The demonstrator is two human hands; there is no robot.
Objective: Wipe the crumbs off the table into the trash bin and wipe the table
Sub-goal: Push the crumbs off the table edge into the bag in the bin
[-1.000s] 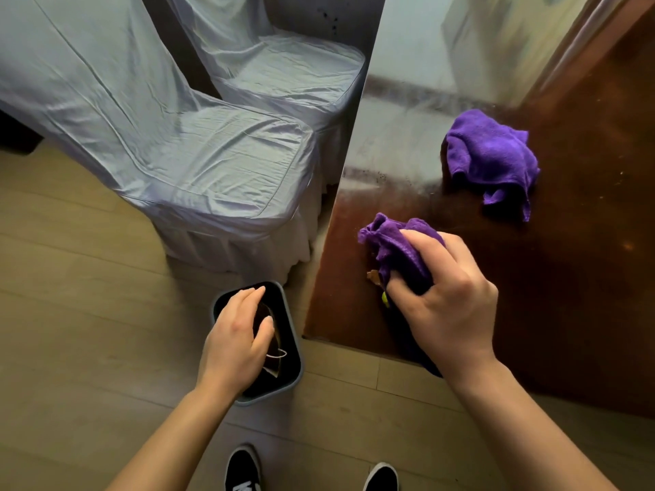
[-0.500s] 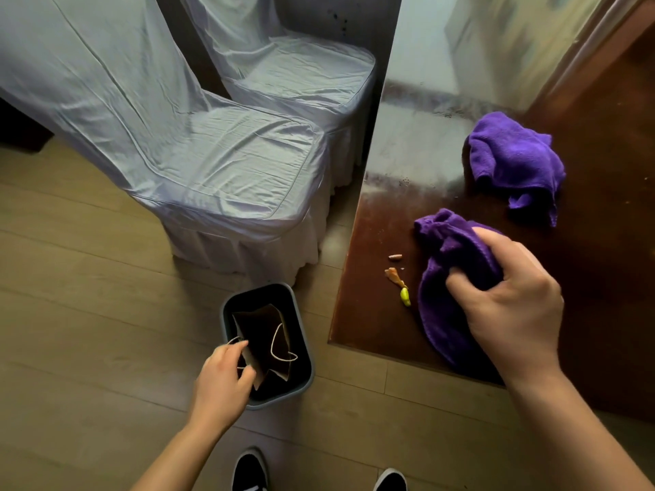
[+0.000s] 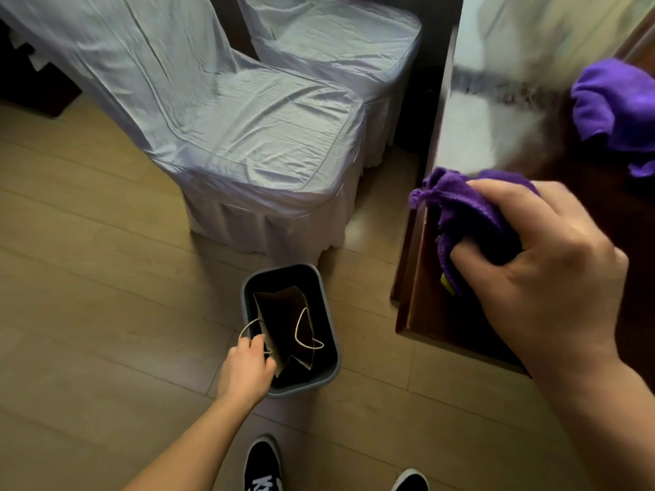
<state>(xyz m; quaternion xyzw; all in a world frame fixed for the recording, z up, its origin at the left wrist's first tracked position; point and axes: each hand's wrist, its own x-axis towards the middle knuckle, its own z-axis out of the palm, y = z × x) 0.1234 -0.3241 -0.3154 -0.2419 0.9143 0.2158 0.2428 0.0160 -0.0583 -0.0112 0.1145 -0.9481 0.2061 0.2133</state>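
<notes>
With the cloth (image 3: 471,221) clenched in the right hand (image 3: 553,278) at the worktop (image 3: 421,306) edge, crumbs are judged unswept; the bin (image 3: 290,331) is gripped by the left hand (image 3: 248,370).

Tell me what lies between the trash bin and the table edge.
In the head view, only bare wooden floor separates the trash bin from the table edge. The bin stands apart from the table, not under its edge.
</notes>
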